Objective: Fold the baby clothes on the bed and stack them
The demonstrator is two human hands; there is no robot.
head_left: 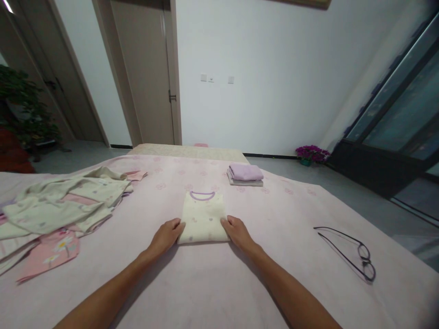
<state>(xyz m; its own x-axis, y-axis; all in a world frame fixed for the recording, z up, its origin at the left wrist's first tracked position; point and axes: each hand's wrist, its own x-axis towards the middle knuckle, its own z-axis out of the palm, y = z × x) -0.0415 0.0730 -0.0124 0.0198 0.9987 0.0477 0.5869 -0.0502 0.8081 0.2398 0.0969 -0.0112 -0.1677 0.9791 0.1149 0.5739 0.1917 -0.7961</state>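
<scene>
A cream shirt (205, 221) with a lilac neckband and small grey prints is folded into a rough square on the pink sheet. Its neckline points away from me. My left hand (168, 234) pinches the shirt's left edge, thumb on top. On the opposite edge, my right hand (236, 230) grips the cloth the same way. The fingers beneath the fabric are hidden on both sides.
Beyond the shirt, slightly right, sits a folded stack of lilac and grey clothes (245, 174). Loose clothes (68, 201) lie heaped at the left. Black-framed glasses (360, 251) rest at the right on the pink sheet (284, 219), which covers the table.
</scene>
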